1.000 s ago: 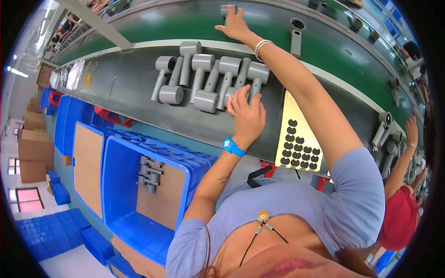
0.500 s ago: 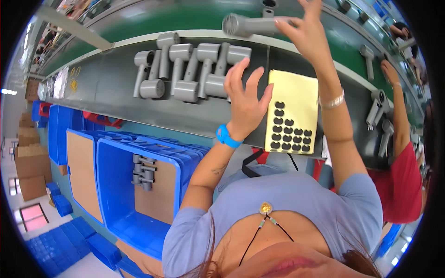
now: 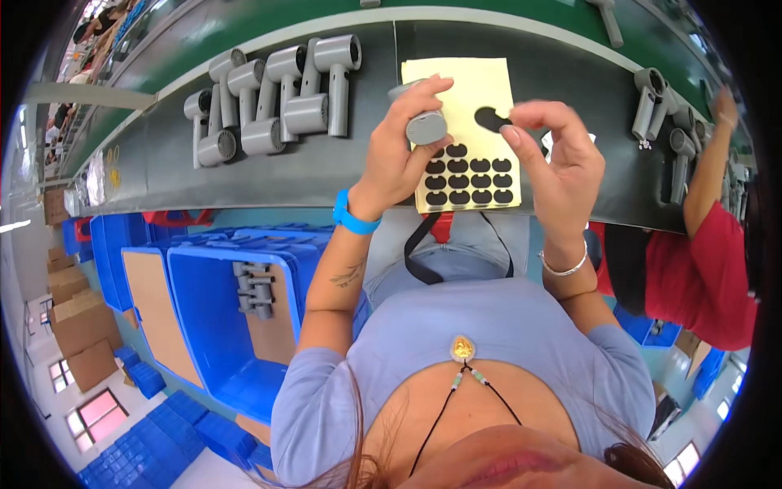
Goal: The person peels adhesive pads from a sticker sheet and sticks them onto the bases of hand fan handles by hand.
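At twelve o'clock, the left grip [image 3: 397, 147] encloses a grey handle [image 3: 427, 128], apparently angled to expose its end, while the right grip [image 3: 564, 167] pinches a black sticker [image 3: 490, 120].

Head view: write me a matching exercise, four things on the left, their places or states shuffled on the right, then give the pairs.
Column one
1. Left hand
2. Yellow sheet
3. Right hand
4. Blue tub

Column two
A. Pinches a black piece
B. Has a cluster of gray pieces inside
C. Grips a gray part
D. Lies on the dark worktop, bearing rows of black shapes

Pairs: 1-C, 2-D, 3-A, 4-B
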Available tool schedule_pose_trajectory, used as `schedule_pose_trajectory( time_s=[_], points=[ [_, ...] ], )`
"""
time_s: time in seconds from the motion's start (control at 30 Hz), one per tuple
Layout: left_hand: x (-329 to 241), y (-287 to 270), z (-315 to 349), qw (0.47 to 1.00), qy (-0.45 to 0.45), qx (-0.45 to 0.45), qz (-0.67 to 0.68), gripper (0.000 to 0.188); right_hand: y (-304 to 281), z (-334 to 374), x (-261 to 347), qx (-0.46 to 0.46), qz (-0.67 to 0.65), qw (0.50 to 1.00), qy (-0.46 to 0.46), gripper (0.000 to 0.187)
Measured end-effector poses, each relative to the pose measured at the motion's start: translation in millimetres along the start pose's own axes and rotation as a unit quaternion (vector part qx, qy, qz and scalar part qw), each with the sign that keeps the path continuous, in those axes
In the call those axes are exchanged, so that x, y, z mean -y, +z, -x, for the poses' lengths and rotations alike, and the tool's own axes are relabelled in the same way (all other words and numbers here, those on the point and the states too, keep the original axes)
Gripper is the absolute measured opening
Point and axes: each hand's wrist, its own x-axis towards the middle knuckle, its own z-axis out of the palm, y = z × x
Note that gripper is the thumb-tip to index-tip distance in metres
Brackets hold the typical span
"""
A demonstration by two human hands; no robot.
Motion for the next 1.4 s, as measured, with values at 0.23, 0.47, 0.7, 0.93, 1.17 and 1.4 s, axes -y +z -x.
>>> schedule_pose_trajectory(
  time_s=[0.23, 0.47, 0.7, 0.93, 1.17, 1.4],
  points=[
    [-45, -4, 12, 0.983, -0.042, 0.033, -0.177, 0.045, 5, 19, 9, 0.059, -0.112, 0.988, 0.090, 0.011],
    [-50, 3, 20, 0.994, -0.084, -0.018, -0.067, 0.052, 20, 30, 7, 0.071, -0.159, 0.981, 0.086, 0.033],
    [-52, 4, 21, 0.991, -0.133, -0.017, 0.030, 0.047, 24, 31, 8, 0.054, -0.140, 0.985, 0.087, 0.031],
    [-53, 3, 20, 0.991, -0.133, -0.012, 0.022, 0.047, 24, 29, 10, 0.055, -0.113, 0.987, 0.096, 0.031],
    [-53, 4, 18, 0.990, -0.139, -0.014, 0.033, 0.049, 23, 27, 10, 0.056, -0.088, 0.989, 0.100, 0.031],
    [-52, 5, 17, 0.990, -0.139, -0.009, 0.031, 0.047, 23, 25, 11, 0.054, -0.076, 0.990, 0.105, 0.030]
  ],
)
